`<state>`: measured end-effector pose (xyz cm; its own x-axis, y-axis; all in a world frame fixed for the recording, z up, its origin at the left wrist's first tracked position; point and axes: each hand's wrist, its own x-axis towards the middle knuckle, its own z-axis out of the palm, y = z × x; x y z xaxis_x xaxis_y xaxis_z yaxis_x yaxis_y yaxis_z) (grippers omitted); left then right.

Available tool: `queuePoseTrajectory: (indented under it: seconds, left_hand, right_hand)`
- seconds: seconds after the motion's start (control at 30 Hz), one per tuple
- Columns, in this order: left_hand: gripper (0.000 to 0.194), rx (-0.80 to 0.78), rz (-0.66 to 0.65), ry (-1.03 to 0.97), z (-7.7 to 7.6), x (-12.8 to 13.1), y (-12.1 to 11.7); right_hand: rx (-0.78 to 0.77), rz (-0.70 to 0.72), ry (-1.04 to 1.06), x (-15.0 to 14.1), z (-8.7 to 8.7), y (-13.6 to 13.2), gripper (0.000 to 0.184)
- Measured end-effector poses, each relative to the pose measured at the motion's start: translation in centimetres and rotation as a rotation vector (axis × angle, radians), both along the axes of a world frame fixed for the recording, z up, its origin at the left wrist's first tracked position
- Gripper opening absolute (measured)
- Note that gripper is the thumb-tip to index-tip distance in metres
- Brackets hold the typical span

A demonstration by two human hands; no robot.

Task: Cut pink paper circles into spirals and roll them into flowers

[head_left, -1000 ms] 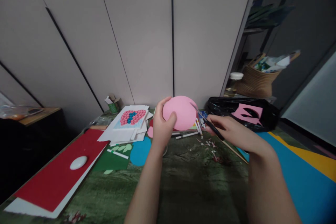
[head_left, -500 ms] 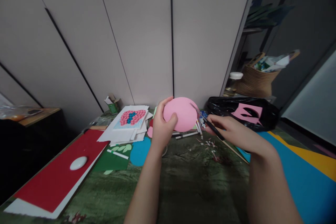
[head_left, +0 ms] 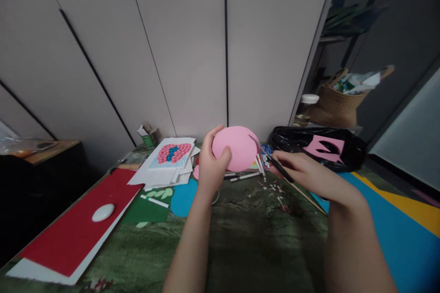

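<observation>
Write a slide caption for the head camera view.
Left hand steadies a pink paper disc while the right hand works black-handled scissors at its edge.

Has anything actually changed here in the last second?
Very little. The black-handled metal scissors show less blade beside the round pink paper; whether they opened or closed, I can't tell. Nothing was grasped or released: the left hand still holds the paper, the right hand the scissors. The rest looks unmoved.
</observation>
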<state>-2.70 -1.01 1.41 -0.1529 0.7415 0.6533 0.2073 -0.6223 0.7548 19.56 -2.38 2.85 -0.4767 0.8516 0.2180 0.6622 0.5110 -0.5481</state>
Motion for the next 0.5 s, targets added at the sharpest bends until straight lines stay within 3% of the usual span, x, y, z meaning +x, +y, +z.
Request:
queuePoseTrajectory:
  seconds: [0.5]
  left_hand:
    - [0.044,-0.014,0.005,-0.082,-0.47,0.07,0.45]
  right_hand:
    - [-0.011,0.027,-0.030,0.08,-0.31,0.33,0.033]
